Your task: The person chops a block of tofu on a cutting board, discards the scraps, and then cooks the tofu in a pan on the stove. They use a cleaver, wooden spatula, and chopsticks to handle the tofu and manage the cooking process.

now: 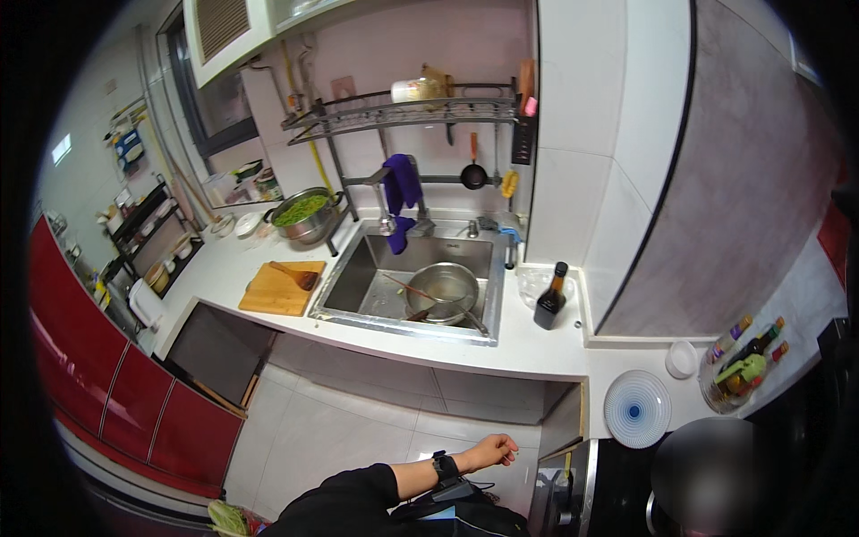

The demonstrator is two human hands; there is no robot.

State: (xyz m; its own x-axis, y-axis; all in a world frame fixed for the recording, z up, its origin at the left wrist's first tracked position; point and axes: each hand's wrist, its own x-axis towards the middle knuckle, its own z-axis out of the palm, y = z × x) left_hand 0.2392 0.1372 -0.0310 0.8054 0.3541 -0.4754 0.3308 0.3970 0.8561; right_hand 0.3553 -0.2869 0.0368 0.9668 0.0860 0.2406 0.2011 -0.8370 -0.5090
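My left hand (492,452) hangs over the tiled floor, in front of the counter, with its fingers loosely curled and no object visible in it. Small light specks show near the fingertips. A dark band (444,469) circles that wrist, below a black sleeve. My right hand is out of view. To the right of the left hand is a black cooktop (614,483), with a blurred round shape (711,476) over it and a curved metal handle beside that. A white plate with blue rings (637,408) sits at the cooktop's far edge.
In the steel sink (359,288) rests a metal pan (443,288) with utensils. Left of it lie a cutting board (275,288) with a wooden spatula (295,274) and a pot of chopped greens (305,209). A dark sauce bottle (550,299), a small bowl (682,358) and several bottles (741,369) stand right.
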